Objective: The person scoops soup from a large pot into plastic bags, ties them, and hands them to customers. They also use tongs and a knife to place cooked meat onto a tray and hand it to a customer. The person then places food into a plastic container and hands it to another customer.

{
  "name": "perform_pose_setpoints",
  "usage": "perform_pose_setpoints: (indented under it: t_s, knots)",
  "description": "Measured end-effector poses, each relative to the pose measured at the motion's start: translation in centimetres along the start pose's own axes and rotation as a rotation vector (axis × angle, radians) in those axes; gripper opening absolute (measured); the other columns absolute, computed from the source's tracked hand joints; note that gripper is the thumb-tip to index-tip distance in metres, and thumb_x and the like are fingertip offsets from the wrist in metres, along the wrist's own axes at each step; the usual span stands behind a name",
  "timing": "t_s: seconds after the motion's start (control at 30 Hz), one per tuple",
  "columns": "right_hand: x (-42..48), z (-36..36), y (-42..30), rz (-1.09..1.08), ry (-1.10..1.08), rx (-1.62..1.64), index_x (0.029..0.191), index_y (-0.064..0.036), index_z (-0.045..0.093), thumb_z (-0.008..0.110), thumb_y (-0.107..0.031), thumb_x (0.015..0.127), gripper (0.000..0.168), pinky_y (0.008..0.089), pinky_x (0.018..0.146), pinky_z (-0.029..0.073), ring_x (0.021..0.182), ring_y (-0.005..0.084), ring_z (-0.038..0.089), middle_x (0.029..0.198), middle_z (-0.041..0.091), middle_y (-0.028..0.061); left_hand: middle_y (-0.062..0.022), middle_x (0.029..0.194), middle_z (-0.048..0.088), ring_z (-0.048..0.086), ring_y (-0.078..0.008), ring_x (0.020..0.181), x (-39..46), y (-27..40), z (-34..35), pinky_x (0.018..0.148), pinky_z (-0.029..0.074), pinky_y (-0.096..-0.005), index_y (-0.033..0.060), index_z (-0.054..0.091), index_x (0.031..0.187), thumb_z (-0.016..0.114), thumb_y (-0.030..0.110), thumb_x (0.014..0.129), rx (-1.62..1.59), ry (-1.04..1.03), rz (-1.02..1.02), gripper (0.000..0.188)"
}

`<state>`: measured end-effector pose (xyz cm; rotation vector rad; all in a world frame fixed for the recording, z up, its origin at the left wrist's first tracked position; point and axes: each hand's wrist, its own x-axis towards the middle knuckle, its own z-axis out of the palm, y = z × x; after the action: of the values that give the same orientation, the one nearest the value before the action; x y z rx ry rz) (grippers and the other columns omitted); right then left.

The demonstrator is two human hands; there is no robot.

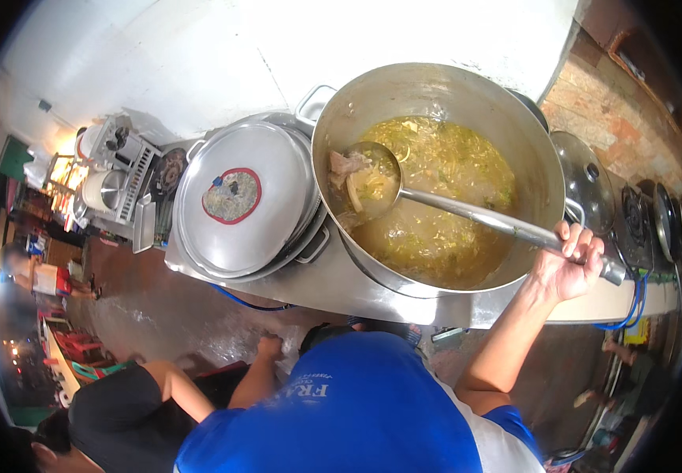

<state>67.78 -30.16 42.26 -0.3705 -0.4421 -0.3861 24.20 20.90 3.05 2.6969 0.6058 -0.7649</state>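
Note:
A large metal stockpot [530,148] holds yellowish-green broth [435,236] with chopped greens and small pale bits. My right hand [571,263], at the pot's right rim, is closed around the handle of a long metal ladle [465,207]. The ladle's bowl sits inside the pot at the left, at the broth's surface, with broth, a chunk of meat [347,165] and a pale piece in it. My left hand [270,347] is low beside my body, away from the pot; its fingers look curled, and whether it holds anything cannot be told.
Left of the pot, a metal lid [246,236] covers another pot; a red-rimmed bag [231,196] lies on it. Farther left is a dish rack [134,177]. A glass lid [583,171] and burner [635,219] stand right. A person in black [122,414] is close at my left.

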Motion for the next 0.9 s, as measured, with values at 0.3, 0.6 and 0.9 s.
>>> perform_pose_setpoints:
  t_s: [0.3,0.6,0.9]
  knots:
    - [0.8,-1.4,-1.6,-0.046,-0.035,0.15,0.074,-0.006,0.06,0.058,-0.013,0.088,0.016,0.0371,0.07,0.04,0.059,0.0187,0.047,0.061,0.049,0.007,-0.0121,0.103,0.068,0.064,-0.0322,0.101,-0.9,1.0,-1.7,0.088,0.051,-0.0403,0.0119,0.07,0.098,0.084,0.018,0.053,0.248,-0.17,-0.1,0.048]
    - [1.8,-1.8,-3.5,-0.06,0.011,0.16,0.071,-0.004,0.06,0.056,-0.013,0.089,0.02,0.0375,0.071,0.041,0.06,0.0195,0.047,0.062,0.05,0.0076,-0.0138,0.107,0.068,0.065,-0.0318,0.101,-1.1,0.5,1.2,0.087,0.052,-0.0403,0.0084,0.069,0.103,0.069,0.022,0.076,-0.032,-0.082,-0.216,0.03]
    - [1.3,-1.1,-4.6,-0.052,0.036,0.121,0.07,-0.004,0.06,0.06,-0.011,0.086,0.017,0.0374,0.071,0.04,0.058,0.0192,0.046,0.06,0.048,0.007,-0.0108,0.107,0.067,0.066,-0.0309,0.098,-3.5,1.7,-1.6,0.083,0.054,-0.0393,0.0111,0.07,0.106,0.076,0.02,0.073,0.134,-0.148,-0.156,0.035]
